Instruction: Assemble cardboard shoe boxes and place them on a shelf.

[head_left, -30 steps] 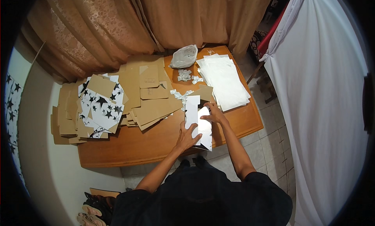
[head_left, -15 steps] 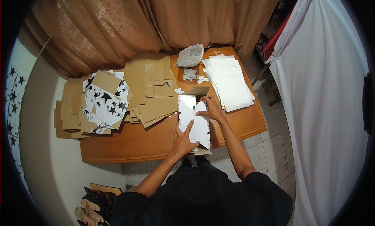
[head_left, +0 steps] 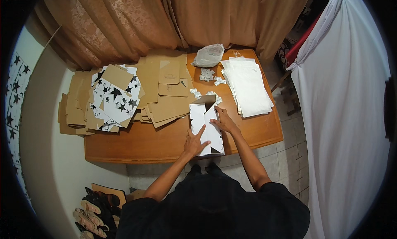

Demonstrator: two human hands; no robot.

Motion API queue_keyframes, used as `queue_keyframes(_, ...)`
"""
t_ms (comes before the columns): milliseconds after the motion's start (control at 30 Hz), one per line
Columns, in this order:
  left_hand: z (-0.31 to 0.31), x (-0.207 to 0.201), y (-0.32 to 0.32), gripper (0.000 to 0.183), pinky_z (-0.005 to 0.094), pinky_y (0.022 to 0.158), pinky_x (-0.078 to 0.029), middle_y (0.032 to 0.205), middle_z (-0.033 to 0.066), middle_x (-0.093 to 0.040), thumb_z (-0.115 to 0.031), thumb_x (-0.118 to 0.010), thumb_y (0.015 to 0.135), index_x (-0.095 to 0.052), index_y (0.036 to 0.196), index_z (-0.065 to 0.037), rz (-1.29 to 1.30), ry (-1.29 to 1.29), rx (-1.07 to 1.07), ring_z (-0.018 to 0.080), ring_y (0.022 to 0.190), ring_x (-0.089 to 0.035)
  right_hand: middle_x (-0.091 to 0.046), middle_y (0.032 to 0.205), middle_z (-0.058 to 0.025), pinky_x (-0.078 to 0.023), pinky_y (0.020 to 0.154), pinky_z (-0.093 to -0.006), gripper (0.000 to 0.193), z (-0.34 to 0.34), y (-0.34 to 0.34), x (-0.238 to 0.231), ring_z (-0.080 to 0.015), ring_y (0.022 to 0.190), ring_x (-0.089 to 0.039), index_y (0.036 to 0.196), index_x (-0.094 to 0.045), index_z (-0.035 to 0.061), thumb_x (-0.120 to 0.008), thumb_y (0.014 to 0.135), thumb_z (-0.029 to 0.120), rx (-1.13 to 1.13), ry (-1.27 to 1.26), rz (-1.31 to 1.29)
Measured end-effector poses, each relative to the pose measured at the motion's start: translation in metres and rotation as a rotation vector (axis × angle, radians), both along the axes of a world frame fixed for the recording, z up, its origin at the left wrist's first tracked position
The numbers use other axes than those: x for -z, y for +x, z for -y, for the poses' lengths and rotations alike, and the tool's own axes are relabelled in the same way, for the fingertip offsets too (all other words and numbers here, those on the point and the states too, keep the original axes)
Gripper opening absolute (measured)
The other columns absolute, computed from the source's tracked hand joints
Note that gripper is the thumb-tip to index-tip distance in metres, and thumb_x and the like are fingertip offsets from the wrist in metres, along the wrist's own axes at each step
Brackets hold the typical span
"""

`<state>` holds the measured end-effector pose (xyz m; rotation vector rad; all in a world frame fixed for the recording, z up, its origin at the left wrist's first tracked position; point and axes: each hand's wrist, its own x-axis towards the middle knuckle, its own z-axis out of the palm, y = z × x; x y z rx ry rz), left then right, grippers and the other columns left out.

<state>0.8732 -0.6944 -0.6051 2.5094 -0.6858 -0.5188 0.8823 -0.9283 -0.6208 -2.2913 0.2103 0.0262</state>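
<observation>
A long, narrow cardboard box [head_left: 198, 117], white outside with black marks along its edges, lies near the front edge of the table. Its far brown flap stands up, and a dark gap shows beside it. My left hand [head_left: 195, 143] grips the near left side, thumb and forefinger spread over the white top. On the right, my right hand [head_left: 225, 122] holds the upper edge, thumb on top and fingers curled over the side. The fingers beyond the box's sides are partly hidden. Small white packets [head_left: 206, 75] lie in clusters beyond the box.
Flat brown cardboard pieces [head_left: 171, 106] pile up on the left of the wooden table [head_left: 136, 150], with star-printed white pieces [head_left: 118, 100] on top. A stack of white sheets [head_left: 248, 88] lies at right, a plastic bag [head_left: 208, 56] at the back. Shoes [head_left: 93, 216] stand lower left.
Both hands still hold the box, which now sits slightly farther up in view and lower on the table. My right hand has slid down its right side. More small packets show behind the far flap.
</observation>
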Motion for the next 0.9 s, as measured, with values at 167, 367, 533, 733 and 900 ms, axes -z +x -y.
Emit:
queue_keyframes(167,-0.008,0.002,0.017,0.063,0.0547,0.086,-0.052,0.121,0.0329,-0.045,-0.042,-0.066,0.095,-0.041,0.153,-0.037,0.033,-0.031,-0.006,0.0512,0.104,-0.055,-0.054,0.13,-0.0254,-0.046,0.102,-0.0437,0.057,-0.021,-0.046,-0.088,-0.0412,0.124,-0.054,0.118,-0.062,-0.0003,-0.067,0.093,0.051,-0.292,0.131,-0.152)
queue_keyframes(367,0.007,-0.005,0.02,0.058,0.0721,0.106,-0.026,0.142,0.0273,-0.04,-0.04,-0.069,0.091,-0.05,0.146,-0.037,0.155,0.008,0.043,0.0475,0.136,-0.033,-0.059,0.134,-0.0158,-0.042,0.104,-0.047,0.041,-0.028,-0.077,-0.098,-0.0333,0.125,-0.053,0.103,-0.072,0.0067,-0.073,0.089,0.045,-0.576,-0.119,-0.042)
queue_keyframes(533,0.008,0.0,0.026,0.049,0.0751,0.112,-0.015,0.159,0.0246,-0.028,-0.028,-0.072,0.09,-0.059,0.137,-0.029,0.188,-0.139,0.136,0.051,0.149,-0.017,-0.066,0.123,-0.0131,-0.041,0.106,-0.0464,0.029,-0.035,-0.083,-0.084,-0.0323,0.122,-0.055,0.097,-0.076,0.0032,-0.07,0.092,0.032,-0.3,-0.207,-0.056)
queue_keyframes(733,0.004,0.021,0.032,0.028,0.0731,0.111,-0.025,0.154,0.0266,-0.033,-0.026,-0.07,0.092,-0.064,0.118,-0.019,0.181,-0.241,0.246,0.0539,0.146,-0.024,-0.058,0.131,-0.0185,-0.038,0.106,-0.0458,0.029,-0.046,-0.087,-0.069,-0.0362,0.122,-0.054,0.095,-0.075,0.0015,-0.073,0.09,0.03,-0.146,-0.386,0.134)
queue_keyframes(900,0.007,0.017,0.033,0.025,0.072,0.11,-0.032,0.151,0.0287,-0.034,-0.025,-0.068,0.093,-0.063,0.116,-0.016,0.182,-0.241,0.273,0.0581,0.143,-0.025,-0.048,0.141,-0.024,-0.05,0.095,-0.0473,0.029,-0.045,-0.085,-0.044,-0.0395,0.112,-0.062,0.088,-0.072,-0.0022,-0.074,0.09,0.027,-0.004,-0.405,0.087)
